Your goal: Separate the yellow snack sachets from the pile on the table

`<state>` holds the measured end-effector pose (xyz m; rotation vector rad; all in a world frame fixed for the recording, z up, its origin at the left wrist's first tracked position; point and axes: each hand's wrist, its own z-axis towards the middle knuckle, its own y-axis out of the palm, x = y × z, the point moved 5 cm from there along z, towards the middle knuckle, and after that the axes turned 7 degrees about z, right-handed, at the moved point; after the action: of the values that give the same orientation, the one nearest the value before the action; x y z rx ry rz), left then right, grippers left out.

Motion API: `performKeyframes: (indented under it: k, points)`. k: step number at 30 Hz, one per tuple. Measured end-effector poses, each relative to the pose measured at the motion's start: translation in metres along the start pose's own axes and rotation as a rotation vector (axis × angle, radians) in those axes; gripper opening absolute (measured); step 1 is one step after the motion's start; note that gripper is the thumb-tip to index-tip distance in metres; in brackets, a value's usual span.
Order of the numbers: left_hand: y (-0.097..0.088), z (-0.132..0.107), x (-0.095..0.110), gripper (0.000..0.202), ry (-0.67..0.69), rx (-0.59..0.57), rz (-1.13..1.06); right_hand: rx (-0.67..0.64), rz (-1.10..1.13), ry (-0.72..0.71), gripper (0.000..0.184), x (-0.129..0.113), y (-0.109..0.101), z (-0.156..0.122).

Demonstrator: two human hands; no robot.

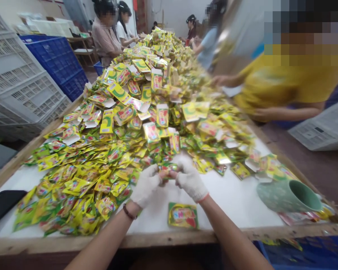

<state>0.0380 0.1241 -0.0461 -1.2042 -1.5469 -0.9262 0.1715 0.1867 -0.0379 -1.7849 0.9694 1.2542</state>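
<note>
My left hand (148, 185) and right hand (190, 178), both in white knit gloves, meet at the centre of the frame, bare fingertips pinching a small glossy green-and-red packet (168, 167) between them; motion blur hides the exact grip. I'd keep that pinch light and near the ends, since thin wrapping probably creases easily. I'd also work above the bare white tabletop (228, 198), clear of the flat yellow-and-green rectangular pack (183, 215) at lower centre and the loose yellow-green sachets (81, 183) at lower left.
</note>
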Motion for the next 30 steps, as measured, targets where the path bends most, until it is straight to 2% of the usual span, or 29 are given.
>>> performKeyframes:
  k: [5, 7, 9, 11, 13, 14, 16, 18, 20, 22, 25, 28, 30]
  points:
    - [0.004, -0.001, -0.002, 0.034, 0.071, -0.002, 0.028, 0.01, 0.045, -0.231, 0.03, -0.01, -0.001, 0.0]
    - [0.007, -0.003, 0.001, 0.031, 0.091, -0.055, 0.105, -0.12, 0.147, -0.192, 0.039, -0.01, 0.003, 0.0]
    - [0.004, -0.003, 0.011, 0.027, 0.158, -0.09, 0.247, -0.247, 0.239, -0.071, 0.041, -0.005, 0.007, 0.001]
    - [-0.009, 0.002, 0.033, 0.024, 0.318, -0.028, 0.48, -0.227, 0.292, -0.002, 0.038, 0.0, 0.004, 0.004]
    - [-0.027, 0.013, 0.063, 0.023, 0.488, 0.139, 0.787, -0.128, 0.316, -0.006, 0.036, 0.005, -0.002, 0.008]
    - [-0.035, 0.021, 0.077, 0.023, 0.524, 0.232, 0.94, -0.093, 0.319, -0.007, 0.035, 0.007, -0.004, 0.01]
    - [-0.048, 0.043, 0.101, 0.025, 0.451, 0.41, 1.162, -0.071, 0.311, 0.0, 0.033, 0.009, -0.004, 0.011]
    - [-0.051, 0.067, 0.116, 0.041, 0.297, 0.491, 1.281, -0.073, 0.298, -0.009, 0.031, 0.009, -0.001, 0.01]
    - [-0.046, 0.087, 0.122, 0.062, 0.159, 0.46, 1.337, -0.077, 0.291, -0.028, 0.029, 0.008, 0.003, 0.008]
    - [-0.041, 0.098, 0.122, 0.074, 0.081, 0.395, 1.361, -0.074, 0.294, -0.024, 0.029, 0.008, 0.002, 0.007]
    - [-0.045, 0.091, 0.119, 0.073, 0.088, 0.379, 1.361, -0.051, 0.324, -0.014, 0.035, 0.009, -0.005, 0.004]
    - [-0.056, 0.059, 0.117, 0.051, 0.259, 0.447, 1.38, -0.068, 0.412, -0.042, 0.042, 0.004, -0.012, 0.0]
    - [-0.058, 0.032, 0.108, 0.038, 0.367, 0.46, 1.396, -0.091, 0.469, -0.066, 0.043, -0.001, -0.012, -0.003]
